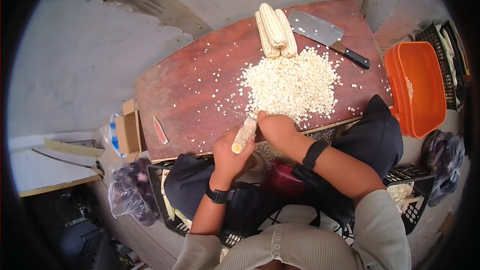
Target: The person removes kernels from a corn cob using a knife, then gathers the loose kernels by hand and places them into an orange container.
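Note:
My left hand [230,152] is wrapped around a corn cob [244,137], which is mostly stripped and tilted up toward the table. Against the cob's far end, my right hand [276,129] is closed, its thumb near the tip. A thin, blade-like strip [232,112] juts left from there and seems to be in my right hand; its handle is hidden. Just beyond my hands lies a broad heap of pale loose corn kernels [295,84] on the reddish table [185,87]. Several whole ears of corn [274,29] are stacked behind the heap.
A cleaver [320,30] with a black handle lies at the back right. An orange basin [417,87] stands off the table's right edge. A small red pointed object [160,130] and a cardboard box [131,127] are at left. Black crates [407,172] flank my legs.

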The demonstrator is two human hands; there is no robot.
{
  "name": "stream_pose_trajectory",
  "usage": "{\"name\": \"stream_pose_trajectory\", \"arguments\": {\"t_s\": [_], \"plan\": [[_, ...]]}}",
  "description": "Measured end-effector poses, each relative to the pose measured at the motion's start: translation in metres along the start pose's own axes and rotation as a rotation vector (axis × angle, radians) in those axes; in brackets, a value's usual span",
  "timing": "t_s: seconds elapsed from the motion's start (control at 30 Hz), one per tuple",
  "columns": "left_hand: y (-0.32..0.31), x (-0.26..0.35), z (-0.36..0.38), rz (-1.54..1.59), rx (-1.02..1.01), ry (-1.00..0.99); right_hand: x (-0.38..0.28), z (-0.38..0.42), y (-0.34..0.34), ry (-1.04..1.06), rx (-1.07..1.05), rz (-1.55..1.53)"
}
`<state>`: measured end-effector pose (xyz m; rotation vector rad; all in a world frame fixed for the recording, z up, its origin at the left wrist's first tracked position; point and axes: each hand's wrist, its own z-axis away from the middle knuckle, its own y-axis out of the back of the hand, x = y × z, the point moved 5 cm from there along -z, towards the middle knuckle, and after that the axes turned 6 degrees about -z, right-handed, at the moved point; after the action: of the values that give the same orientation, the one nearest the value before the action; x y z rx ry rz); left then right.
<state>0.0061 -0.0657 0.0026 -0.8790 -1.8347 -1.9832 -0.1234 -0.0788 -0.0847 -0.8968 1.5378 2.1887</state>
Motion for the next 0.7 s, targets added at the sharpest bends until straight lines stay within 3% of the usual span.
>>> {"name": "stream_pose_trajectory", "arguments": {"t_s": [0.2, 0.3, 0.43, 0.53, 0.7], "plan": [[0.001, -0.017, 0.013, 0.069, 0.019, -0.004, 0.016, 0.004, -0.004, 0.055, 0.076, -0.331], [0.0, -0.021, 0.021, 0.119, 0.026, 0.039, 0.03, 0.015, 0.007, -0.102, 0.123, -0.436], [0.002, -0.022, 0.022, 0.143, 0.031, 0.052, 0.025, 0.042, 0.034, -0.199, 0.118, -0.204], [0.002, -0.02, 0.02, 0.118, 0.046, 0.041, 0.014, 0.058, 0.027, 0.012, 0.243, -0.081], [0.002, -0.018, 0.017, 0.125, 0.062, 0.074, 0.013, 0.063, 0.008, -0.012, 0.153, 0.065]]}}
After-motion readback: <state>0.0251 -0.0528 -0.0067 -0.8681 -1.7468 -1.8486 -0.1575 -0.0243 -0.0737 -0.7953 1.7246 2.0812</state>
